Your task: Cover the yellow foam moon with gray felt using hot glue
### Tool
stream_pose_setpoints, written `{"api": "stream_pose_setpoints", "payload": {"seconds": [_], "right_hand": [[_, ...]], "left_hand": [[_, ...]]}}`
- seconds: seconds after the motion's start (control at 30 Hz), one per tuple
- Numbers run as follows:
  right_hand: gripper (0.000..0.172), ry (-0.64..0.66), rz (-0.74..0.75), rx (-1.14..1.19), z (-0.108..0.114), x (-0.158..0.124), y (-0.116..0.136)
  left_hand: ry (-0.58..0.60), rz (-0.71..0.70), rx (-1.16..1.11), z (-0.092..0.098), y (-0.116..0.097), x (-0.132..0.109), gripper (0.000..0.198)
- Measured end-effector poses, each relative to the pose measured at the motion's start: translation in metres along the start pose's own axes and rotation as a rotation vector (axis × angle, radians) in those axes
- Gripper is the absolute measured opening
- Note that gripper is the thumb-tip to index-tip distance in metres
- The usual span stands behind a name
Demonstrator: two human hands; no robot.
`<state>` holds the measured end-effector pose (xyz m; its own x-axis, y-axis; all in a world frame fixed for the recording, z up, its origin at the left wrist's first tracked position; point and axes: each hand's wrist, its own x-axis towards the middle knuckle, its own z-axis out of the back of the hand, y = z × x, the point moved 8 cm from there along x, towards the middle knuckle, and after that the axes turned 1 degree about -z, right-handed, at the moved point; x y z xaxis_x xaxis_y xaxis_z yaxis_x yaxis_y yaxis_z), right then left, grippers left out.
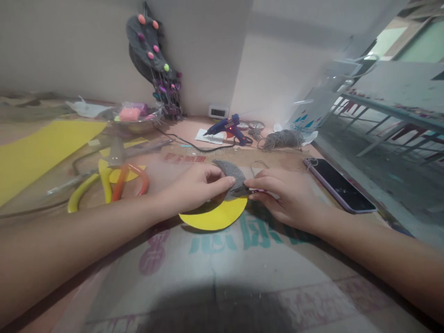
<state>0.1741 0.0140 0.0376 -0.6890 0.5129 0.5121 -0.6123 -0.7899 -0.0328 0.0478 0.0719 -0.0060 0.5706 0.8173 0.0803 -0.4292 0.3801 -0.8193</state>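
My left hand (196, 187) pinches the edge of a grey, ribbed, fan-shaped piece (231, 175) that lies over a yellow paper disc (217, 216). My right hand (284, 194) is closed around a small dark tool with a pink part (250, 189), its tip against the grey piece. Both hands rest on a printed sheet (222, 259) covering the work surface.
Pliers with yellow and orange handles (114, 180) lie to the left beside a yellow sheet (38, 152). A blue glue gun (229, 129), a twine bundle (280, 138) and a phone (338, 185) sit behind and right. A grey beaded hanging (152, 60) leans on the wall.
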Motion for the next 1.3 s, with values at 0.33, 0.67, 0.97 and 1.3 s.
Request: {"api": "stream_pose_setpoints", "payload": {"seconds": [0.33,0.67,0.97,1.3], "right_hand": [[0.014,-0.011,0.012,-0.027,0.0,0.004,0.002],[0.014,-0.029,0.038,-0.078,0.002,0.005,0.008],[0.012,-0.035,-0.017,0.004,0.002,0.002,0.003],[0.017,-0.193,-0.557,0.311,0.02,-0.005,-0.041]], "left_hand": [[-0.012,-0.01,0.027,0.0,0.002,0.001,0.043],[-0.019,-0.013,-0.002,0.0,0.002,0.001,0.043],[-0.025,-0.015,-0.016,0.0,0.002,0.002,0.042],[-0.185,0.059,-0.117,0.014,0.004,-0.001,0.043]]}}
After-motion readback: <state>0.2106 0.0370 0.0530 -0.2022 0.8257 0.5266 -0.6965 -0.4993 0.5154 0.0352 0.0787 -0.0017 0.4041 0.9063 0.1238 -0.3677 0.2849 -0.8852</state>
